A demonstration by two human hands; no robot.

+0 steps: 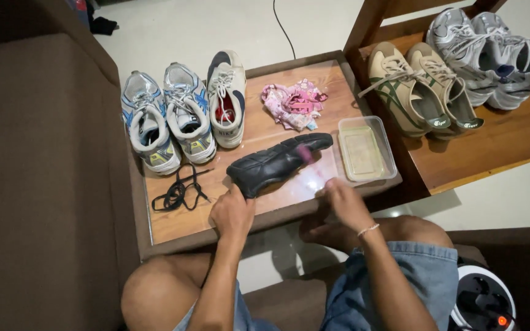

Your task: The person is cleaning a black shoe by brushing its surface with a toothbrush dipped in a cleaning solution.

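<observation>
A black leather shoe point(277, 163) lies on its side on the glossy wooden worktop point(216, 214), its heel gripped by the left hand point(232, 213), whose fingers are curled around the back of it. Just right of that, the right hand point(340, 199) has its fingers closed on a small pink-tipped brush point(307, 154), blurred, its tip at the shoe's toe end. The leather looks smooth and creased with a dull sheen; how much of it has been brushed cannot be told. Just left of the left fingers lies a loose black shoelace point(180, 190) in a tangle, so the shoe appears unlaced. Just beyond the right fingers sits a clear rectangular plastic tub point(367, 149) with a pale film of liquid, and farther off a crumpled pink patterned cloth point(293, 103). Beyond the left fingers stand a pair of white-and-blue mesh trainers point(167, 117) and a single cream trainer point(227, 98).
</observation>
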